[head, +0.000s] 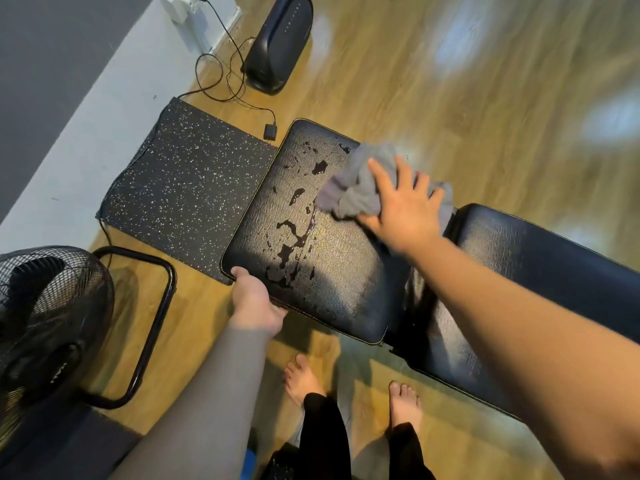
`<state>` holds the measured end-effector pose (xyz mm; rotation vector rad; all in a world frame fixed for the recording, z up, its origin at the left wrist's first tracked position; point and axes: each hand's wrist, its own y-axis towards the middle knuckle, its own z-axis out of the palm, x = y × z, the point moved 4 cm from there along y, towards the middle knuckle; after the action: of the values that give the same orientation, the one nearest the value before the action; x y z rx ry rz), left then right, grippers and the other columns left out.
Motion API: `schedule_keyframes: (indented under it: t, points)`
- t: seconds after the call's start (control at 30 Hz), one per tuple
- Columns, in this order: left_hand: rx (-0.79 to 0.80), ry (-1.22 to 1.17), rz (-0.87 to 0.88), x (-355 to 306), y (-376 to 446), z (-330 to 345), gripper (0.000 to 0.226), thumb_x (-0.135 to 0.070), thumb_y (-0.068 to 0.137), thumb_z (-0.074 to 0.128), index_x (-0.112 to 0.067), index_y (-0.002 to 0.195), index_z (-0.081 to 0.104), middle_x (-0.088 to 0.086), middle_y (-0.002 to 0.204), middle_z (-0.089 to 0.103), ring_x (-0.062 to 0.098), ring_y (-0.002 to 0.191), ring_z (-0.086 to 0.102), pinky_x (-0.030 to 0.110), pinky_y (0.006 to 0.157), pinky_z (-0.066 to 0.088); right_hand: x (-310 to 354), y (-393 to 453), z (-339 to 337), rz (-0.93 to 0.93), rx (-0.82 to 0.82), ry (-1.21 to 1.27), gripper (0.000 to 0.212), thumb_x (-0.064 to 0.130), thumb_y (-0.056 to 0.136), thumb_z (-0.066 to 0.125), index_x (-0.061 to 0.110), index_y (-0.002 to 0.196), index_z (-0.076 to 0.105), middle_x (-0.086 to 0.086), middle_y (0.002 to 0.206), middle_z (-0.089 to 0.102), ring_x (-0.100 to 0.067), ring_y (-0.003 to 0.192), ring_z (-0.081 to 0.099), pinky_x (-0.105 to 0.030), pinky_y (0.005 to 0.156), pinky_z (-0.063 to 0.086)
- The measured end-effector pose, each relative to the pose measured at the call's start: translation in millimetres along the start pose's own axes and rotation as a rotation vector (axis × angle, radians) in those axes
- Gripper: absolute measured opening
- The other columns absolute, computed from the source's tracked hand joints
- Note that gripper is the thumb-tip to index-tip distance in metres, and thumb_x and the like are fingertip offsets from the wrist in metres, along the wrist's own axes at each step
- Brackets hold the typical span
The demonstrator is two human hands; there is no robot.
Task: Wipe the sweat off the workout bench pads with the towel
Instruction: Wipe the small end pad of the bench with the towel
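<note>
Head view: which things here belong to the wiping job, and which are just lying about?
Job: towel, pressed under the right hand; wet seat pad, its edge gripped by the left hand; back pad.
Lying about: fan, mat, speaker, adapter.

The person wears black trousers, feet bare

Floor: glossy wood-look planks. Black speckled rubber mat lies flat near the wall. Black fan with wire grille, lower left; its bent tube stand rests beside the mat. Dark rounded appliance stands upper centre. Black cables loop beside it; small adapter just beside the mat.
</note>
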<state>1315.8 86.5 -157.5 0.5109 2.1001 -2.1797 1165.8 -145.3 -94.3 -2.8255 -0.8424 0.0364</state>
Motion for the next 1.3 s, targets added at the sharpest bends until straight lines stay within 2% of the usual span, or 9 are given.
schedule_keyframes:
  t: [0.17,0.3,0.4,0.5,0.6,0.7,0.97,1.13,1.3]
  points:
    - [0.015,0.056,-0.003,0.8,-2.9,1.0,0.078,-0.070,0.094,0.022,-0.023,0.156,0.027,0.009,0.159,0.035,0.039,0.144,0.036,0.070,0.112,0.024,21.6,3.7,-5.3,0.229,0.007,0.090,0.087,0.069,0.081,0.056,0.035,0.153,0.020,-0.013,0.159,0.021,-0.044,0.131,0.032,-0.066,0.101,0.030]
    - [0.022,0.091,0.006,-0.8,-4.6,3.2,0.077,-0.067,0.098,0.019,-0.015,0.153,0.033,0.012,0.157,0.040,0.037,0.142,0.039,0.064,0.114,0.027,71.2,-84.5,11.2,-0.029,-0.026,0.038,0.087,0.060,0.073,0.065,0.033,0.150,0.035,-0.017,0.155,0.033,-0.049,0.128,0.039,-0.063,0.097,0.033]
    - [0.054,0.143,-0.013,0.4,-12.5,5.7,0.072,-0.062,0.102,0.020,-0.008,0.141,0.048,0.017,0.147,0.050,0.035,0.135,0.048,0.049,0.110,0.038,93.9,-156.8,22.5,-0.276,-0.008,0.011,0.070,0.046,0.077,0.052,0.032,0.145,0.044,-0.019,0.152,0.040,-0.051,0.124,0.045,-0.066,0.096,0.035]
    - [0.108,0.168,-0.025,-1.7,-10.1,1.5,0.075,-0.062,0.101,0.017,-0.010,0.148,0.042,0.017,0.152,0.044,0.034,0.141,0.041,0.054,0.117,0.028,78.6,-168.2,28.1,-0.481,-0.001,-0.006,0.062,0.036,0.082,0.044,0.032,0.143,0.049,-0.019,0.149,0.044,-0.053,0.119,0.050,-0.066,0.091,0.040]
    - [0.145,0.143,-0.057,-4.2,-4.0,-1.3,0.078,-0.066,0.099,0.015,-0.014,0.152,0.037,0.015,0.155,0.041,0.034,0.143,0.038,0.059,0.120,0.019,61.7,-135.8,26.0,-0.591,0.044,-0.095,0.080,0.036,0.074,0.065,0.034,0.149,0.038,-0.019,0.150,0.041,-0.051,0.120,0.048,-0.063,0.091,0.038]
    - [0.152,0.113,-0.064,-5.3,-6.6,-1.3,0.075,-0.066,0.098,0.016,-0.019,0.152,0.038,0.012,0.155,0.043,0.033,0.139,0.044,0.062,0.116,0.026,44.2,-74.3,13.1,-0.469,0.046,-0.133,0.095,0.054,0.068,0.074,0.034,0.152,0.033,-0.018,0.151,0.039,-0.046,0.121,0.046,-0.062,0.093,0.038]
    - [0.185,-0.004,-0.113,-9.3,-15.4,4.2,0.068,-0.059,0.102,0.021,-0.015,0.150,0.040,0.015,0.151,0.047,0.037,0.137,0.046,0.067,0.112,0.029,51.4,44.0,-14.0,0.254,0.068,0.078,0.080,0.064,0.089,0.051,0.036,0.154,0.014,-0.013,0.160,0.016,-0.044,0.134,0.029,-0.066,0.103,0.026]
    - [0.208,-0.038,-0.100,-9.1,-19.4,8.1,0.068,-0.060,0.101,0.022,-0.013,0.141,0.052,0.019,0.142,0.056,0.036,0.130,0.053,0.060,0.112,0.035,106.6,-49.5,1.2,-0.072,-0.043,0.008,0.089,0.056,0.074,0.069,0.030,0.151,0.032,-0.019,0.156,0.031,-0.050,0.130,0.038,-0.068,0.100,0.031]
    - [0.189,0.084,-0.143,-13.9,-25.5,-4.8,0.083,-0.074,0.092,0.028,-0.006,0.127,0.060,0.022,0.108,0.072,0.037,0.114,0.060,0.047,0.093,0.044,124.4,-136.4,25.0,-0.397,0.009,-0.088,0.072,0.048,0.078,0.061,0.031,0.145,0.041,-0.019,0.151,0.040,-0.050,0.122,0.045,-0.067,0.095,0.036]
